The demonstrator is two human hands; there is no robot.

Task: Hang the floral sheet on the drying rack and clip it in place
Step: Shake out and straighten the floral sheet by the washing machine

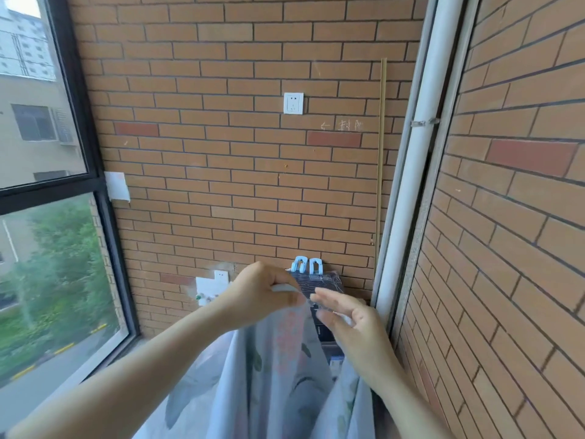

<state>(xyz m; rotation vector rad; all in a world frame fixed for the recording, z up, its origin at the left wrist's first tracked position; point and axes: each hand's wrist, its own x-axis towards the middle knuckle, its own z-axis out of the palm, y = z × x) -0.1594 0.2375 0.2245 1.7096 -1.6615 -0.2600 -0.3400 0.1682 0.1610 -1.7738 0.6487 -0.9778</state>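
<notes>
Under our two hands, the pale blue fabric sheet with pink flowers and grey-green leaves (272, 362) already hangs down in long soft folds. Its top edge is gathered to a narrow point just at the fingertips of our left hand (262, 291). So we judge that the hanging is mostly done and the clipping is the step in progress.

The left hand is curled, and its thumb and fingers pinch a small white piece (285, 288) at that top edge. It is blurred, so we cannot tell if it is a clip or a part of the rack. Our right hand (351, 324) is just beside it, with fingers nearly straight and spread, holding nothing we can see.

Just beyond the hands, two pale blue plastic clips (305, 266) sit upright on a dark flat thing (319, 285), apart from the sheet. The drying rack itself we cannot make out.

What is left, we think, is to spread the gathered sheet wider and to fasten it. The fabric looks thin and light.
</notes>
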